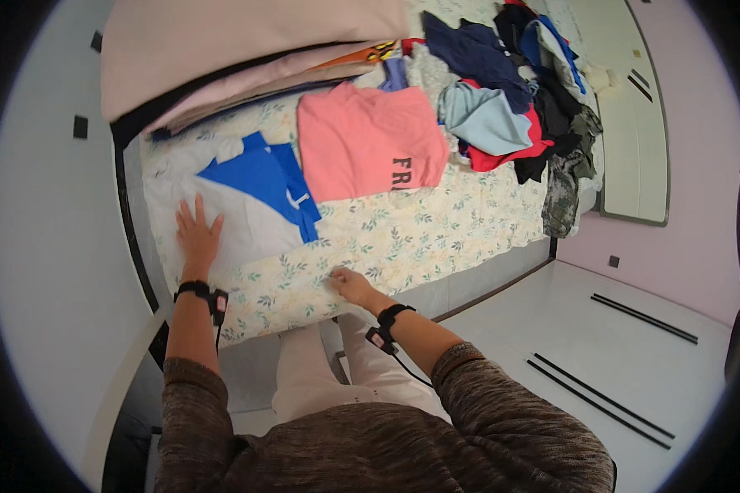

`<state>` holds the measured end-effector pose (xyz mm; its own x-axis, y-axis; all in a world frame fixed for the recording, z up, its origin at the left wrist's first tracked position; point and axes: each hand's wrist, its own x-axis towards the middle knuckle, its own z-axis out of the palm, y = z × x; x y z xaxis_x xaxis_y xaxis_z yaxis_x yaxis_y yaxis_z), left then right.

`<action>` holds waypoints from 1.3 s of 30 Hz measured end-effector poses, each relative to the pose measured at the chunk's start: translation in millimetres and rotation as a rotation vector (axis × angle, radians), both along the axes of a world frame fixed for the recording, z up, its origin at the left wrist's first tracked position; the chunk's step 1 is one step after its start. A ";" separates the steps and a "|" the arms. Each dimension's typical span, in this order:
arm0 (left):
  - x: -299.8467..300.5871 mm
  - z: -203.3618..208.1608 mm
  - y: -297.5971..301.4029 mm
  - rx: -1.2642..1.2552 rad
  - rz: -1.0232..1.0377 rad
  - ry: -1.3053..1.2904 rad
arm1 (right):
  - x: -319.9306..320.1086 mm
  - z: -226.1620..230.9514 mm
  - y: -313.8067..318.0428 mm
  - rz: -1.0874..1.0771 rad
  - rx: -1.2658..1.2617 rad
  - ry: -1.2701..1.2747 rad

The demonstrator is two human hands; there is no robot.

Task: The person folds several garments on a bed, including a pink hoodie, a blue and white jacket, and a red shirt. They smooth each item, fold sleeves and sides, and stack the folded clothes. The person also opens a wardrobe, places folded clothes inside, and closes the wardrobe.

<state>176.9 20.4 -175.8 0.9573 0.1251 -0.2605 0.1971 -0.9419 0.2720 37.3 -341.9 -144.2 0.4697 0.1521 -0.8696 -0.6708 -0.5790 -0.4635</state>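
A white and blue shirt (251,209) lies spread on the left of a bed with a leaf-patterned sheet (370,230). Flat on its white part rests my left hand (198,232), fingers spread. My right hand (351,286) hovers at or touches the sheet near the bed's front edge, its fingers curled; whether anything is in them cannot be made out. Beyond the blue part, a folded pink shirt (362,140) with dark lettering lies in the middle of the bed.
Folded garments are stacked at the back left, a large beige-pink piece (247,49) on top. At the back right is a loose heap with a light blue garment (489,119), a navy one (477,57) and camouflage trousers (563,193). A white cabinet panel (641,140) stands right.
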 end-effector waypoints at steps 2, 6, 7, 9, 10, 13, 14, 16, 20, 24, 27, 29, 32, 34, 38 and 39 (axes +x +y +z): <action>-0.3 10.7 6.4 -0.067 -0.030 0.053 | -4.9 9.9 -15.4 0.020 -0.021 0.023; -10.8 28.0 0.8 -0.121 0.003 0.115 | -11.6 18.2 -80.9 -0.057 -0.107 0.020; -18.3 29.9 -5.0 -0.117 0.024 0.112 | -8.1 15.4 -102.4 -0.093 -0.125 -0.001; -41.5 31.9 -21.6 -0.197 0.043 0.075 | -4.8 12.3 -148.0 -0.225 -0.144 -0.035; -56.2 32.5 -31.6 -0.217 0.013 0.086 | -0.4 11.4 -173.9 -0.319 -0.173 -0.024; -106.2 43.1 -61.9 -0.265 -0.094 0.204 | 28.3 11.3 -248.0 -0.710 -0.138 -0.032; -128.1 49.8 -75.6 -0.300 -0.058 0.182 | 42.7 10.7 -271.2 -0.869 -0.129 -0.069; -159.6 64.2 -98.3 -0.421 0.282 0.621 | 83.0 7.5 -321.6 -1.253 0.093 -0.155; -224.4 101.9 -166.2 -0.403 0.347 0.727 | 186.9 9.1 -413.1 -1.544 0.181 -0.313; -240.1 120.8 -264.3 -0.396 0.345 0.888 | 272.7 38.2 -459.5 -1.519 0.222 -0.366; -207.4 130.5 -338.5 -0.535 0.255 0.877 | 264.8 71.1 -464.5 -1.446 0.667 -0.432; -164.8 136.2 -391.4 -0.694 0.260 0.852 | 216.1 91.7 -459.1 -1.329 0.838 -0.461; -101.0 149.5 -467.2 -1.037 0.375 0.857 | 137.4 115.6 -452.0 -1.326 0.921 -0.332; -67.0 149.6 -517.9 -1.303 0.478 0.869 | 94.7 129.9 -445.8 -1.298 0.824 -0.138; -26.0 123.6 -599.6 -1.364 0.667 1.115 | 41.5 156.6 -434.2 -1.158 0.898 0.171; -23.5 119.4 -612.3 -1.455 0.736 1.071 | 31.8 163.3 -433.7 -1.150 0.904 0.213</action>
